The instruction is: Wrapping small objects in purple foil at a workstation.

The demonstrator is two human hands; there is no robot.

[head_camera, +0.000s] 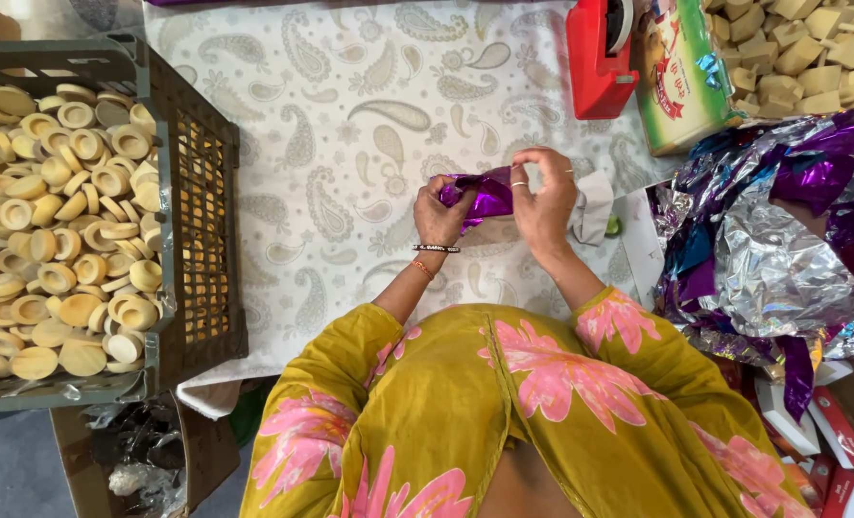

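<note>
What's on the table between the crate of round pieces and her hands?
Nothing, in the head view: only bare paisley tablecloth lies between the crate and the left hand.

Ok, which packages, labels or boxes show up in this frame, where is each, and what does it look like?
Printed carton: top right beside the red tape dispenser, rectangular, green and cream with a red emblem.
Small boxes: bottom right corner, flat, red and white, stacked loosely.
Foil wrappers: right edge, crumpled purple, blue and silver sheets, unprinted.
Purple foil packet: centre, held between left hand and right hand.
No screens or signs.
</note>
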